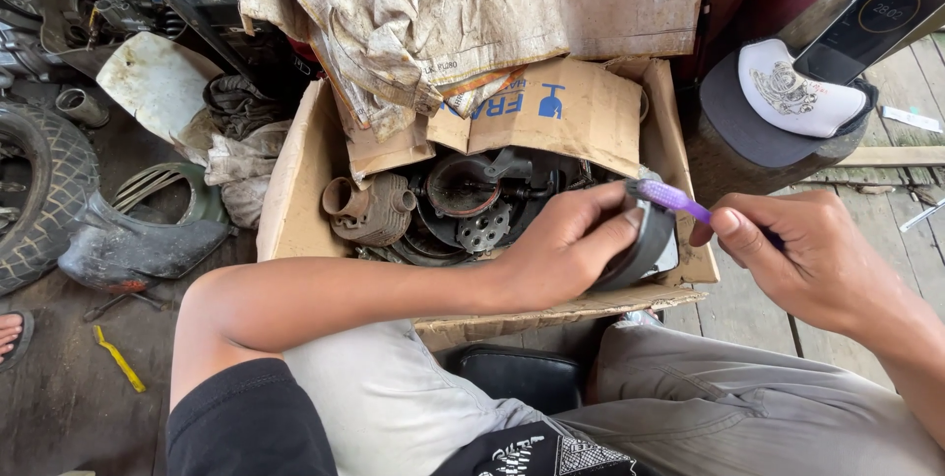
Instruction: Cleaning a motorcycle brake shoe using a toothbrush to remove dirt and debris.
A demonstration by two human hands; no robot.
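Note:
My left hand (571,240) grips a curved grey metal part (645,245), a brake-shoe-like piece, above the right end of an open cardboard box (295,190). My right hand (807,254) pinches the handle of a purple toothbrush (674,198), whose head rests against the top of the grey part. Inside the box lie greasy engine parts: a finned cylinder (369,210), a round dark cover (463,186) and a small sprocket (484,230). My knees in grey trousers sit below the box.
A dirty woven sack (472,13) drapes over the box's far side. A cap (787,97) and a phone (881,13) rest on a stump at right. A tyre (44,190), a black fender piece (138,245) and scrap metal lie at left; a yellow tool (120,358) is on the floor.

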